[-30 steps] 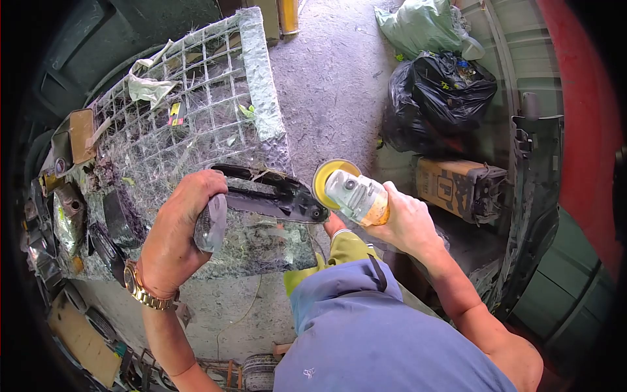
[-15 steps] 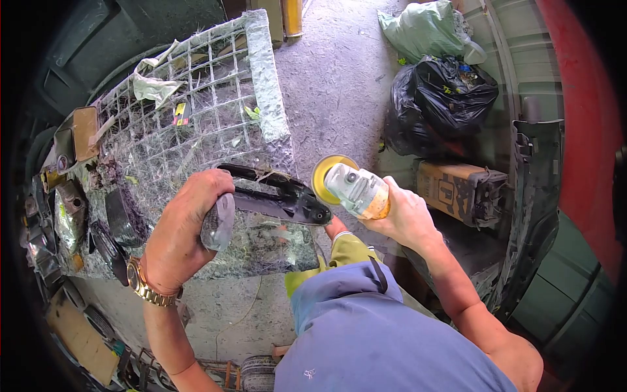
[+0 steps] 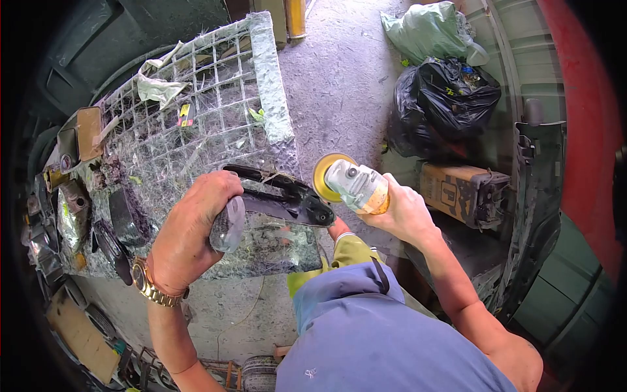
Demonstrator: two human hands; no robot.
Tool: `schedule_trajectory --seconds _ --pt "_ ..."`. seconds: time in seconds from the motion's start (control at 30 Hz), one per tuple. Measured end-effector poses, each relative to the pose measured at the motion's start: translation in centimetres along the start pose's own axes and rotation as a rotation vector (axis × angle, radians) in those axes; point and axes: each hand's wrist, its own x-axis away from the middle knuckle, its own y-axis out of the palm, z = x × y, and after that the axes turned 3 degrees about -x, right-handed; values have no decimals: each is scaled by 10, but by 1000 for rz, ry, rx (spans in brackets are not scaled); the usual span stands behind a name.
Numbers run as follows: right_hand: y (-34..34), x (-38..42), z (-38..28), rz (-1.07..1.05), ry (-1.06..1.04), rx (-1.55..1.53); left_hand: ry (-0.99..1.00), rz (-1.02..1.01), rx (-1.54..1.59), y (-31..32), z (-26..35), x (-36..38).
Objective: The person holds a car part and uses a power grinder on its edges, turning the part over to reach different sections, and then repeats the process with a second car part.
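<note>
- Left hand (image 3: 192, 228) grips the left end of a black part (image 3: 304, 206), held above the near right of the surface (image 3: 268, 81).
- Right hand (image 3: 403, 219) wraps around an angle grinder (image 3: 354, 184); its yellow disc (image 3: 322, 178) is at the part's right end, contact unclear.
- A black bag (image 3: 447, 108) lies far right.

- Orange-brown box (image 3: 462, 186), right: one large letter (image 3: 449, 194), apparently "P".
- Yellow-and-red label (image 3: 186, 115), far left: print too small to read.
- Blue garment (image 3: 392, 326), near: small white emblem (image 3: 310, 374), illegible.
</note>
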Motion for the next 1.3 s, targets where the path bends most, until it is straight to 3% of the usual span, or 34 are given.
schedule_trajectory --seconds 1.3 --pt "6 11 11 20 57 -1 11 12 9 0 -3 1"
